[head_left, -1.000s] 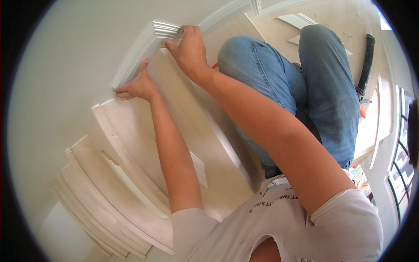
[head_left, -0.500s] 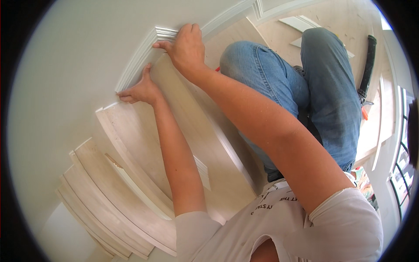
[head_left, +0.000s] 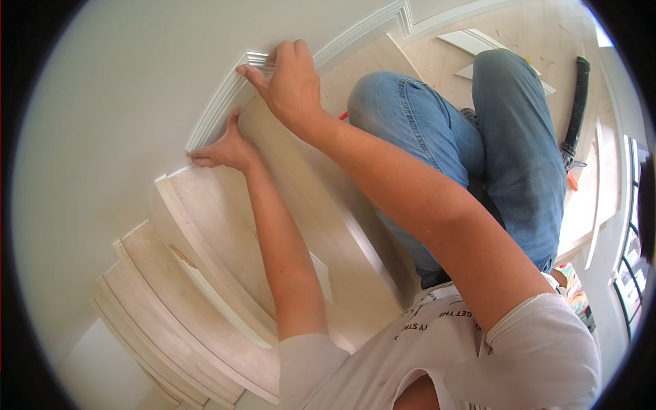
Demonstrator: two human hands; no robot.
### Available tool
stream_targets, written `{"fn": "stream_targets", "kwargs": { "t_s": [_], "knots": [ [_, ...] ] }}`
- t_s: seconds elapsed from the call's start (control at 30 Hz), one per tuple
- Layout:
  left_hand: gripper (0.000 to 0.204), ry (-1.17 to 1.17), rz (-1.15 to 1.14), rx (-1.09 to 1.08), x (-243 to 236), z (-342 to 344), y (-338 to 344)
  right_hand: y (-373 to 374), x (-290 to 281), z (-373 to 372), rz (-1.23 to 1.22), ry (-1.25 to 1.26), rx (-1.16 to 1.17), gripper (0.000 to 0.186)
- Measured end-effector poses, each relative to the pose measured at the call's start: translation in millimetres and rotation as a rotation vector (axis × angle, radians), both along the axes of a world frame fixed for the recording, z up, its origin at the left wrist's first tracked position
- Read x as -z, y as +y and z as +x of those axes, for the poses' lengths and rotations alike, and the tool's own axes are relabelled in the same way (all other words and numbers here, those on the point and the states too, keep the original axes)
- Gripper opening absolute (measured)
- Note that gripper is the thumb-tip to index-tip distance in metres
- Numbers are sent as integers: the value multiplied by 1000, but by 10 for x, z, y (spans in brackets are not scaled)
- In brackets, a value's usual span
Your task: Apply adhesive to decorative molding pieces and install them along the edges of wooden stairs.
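A white profiled skirting moulding [head_left: 217,104] lies against the wall, slanting up along the side of the stairs to a corner at its upper end. My left hand [head_left: 227,146] holds its lower end, thumb pointing up and fingers stretched toward the wall. Higher up, my right hand [head_left: 292,87] grips the moulding near the corner. Its thumb rests on the front face and its bent fingers reach over the top edge; the fingertips are partly hidden. Below my left hand is a pale wooden stair tread [head_left: 205,205].
More pale winder steps [head_left: 164,287] descend at lower left. White wall trim [head_left: 362,29] runs on to the right. My bent knees in jeans [head_left: 410,116] occupy the landing. Beyond them lie white moulding offcuts [head_left: 471,41] and a long black curved object [head_left: 577,102]. A narrow white strip [head_left: 184,257] rests on a lower step.
The view has shifted slightly. My right thumb and fingers have moved a little on the moulding near the corner. My left hand stays at the lower end.
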State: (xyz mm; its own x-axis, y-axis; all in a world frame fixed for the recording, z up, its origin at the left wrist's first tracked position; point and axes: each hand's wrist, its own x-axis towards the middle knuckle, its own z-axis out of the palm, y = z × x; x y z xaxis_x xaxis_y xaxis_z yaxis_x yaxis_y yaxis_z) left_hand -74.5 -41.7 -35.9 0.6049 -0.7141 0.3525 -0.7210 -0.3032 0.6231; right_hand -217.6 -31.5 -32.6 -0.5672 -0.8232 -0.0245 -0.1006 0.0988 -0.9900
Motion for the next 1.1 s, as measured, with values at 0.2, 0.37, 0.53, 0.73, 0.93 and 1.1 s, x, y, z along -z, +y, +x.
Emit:
{"fn": "stream_targets", "kwargs": {
  "t_s": [0.2, 0.37, 0.53, 0.73, 0.93, 1.1],
  "knots": [
    [140, 62, -31, 38, 9, 17, -16, -19, -19, 2, -23, -39, 8, 52],
    [141, 49, -43, 38, 48, 84, -34, 15, -42, -10, 21, -91, -37, 47],
    [142, 17, -26, 26, 59, 58, -23, 307, 266, 189, 140, -184, -2, 34],
    [143, -15, 51, 8, 4, -34, 3, 322, 535, 304, 629, -524, -180, 44],
    [142, -68, 43, -6, 22, 32, -9, 123, 705, 403, 445, -718, 28, 43],
    [141, -77, 32, -4, 36, 54, -18, 41, 832, 458, 651, -748, 101, 39]
  ]
}}
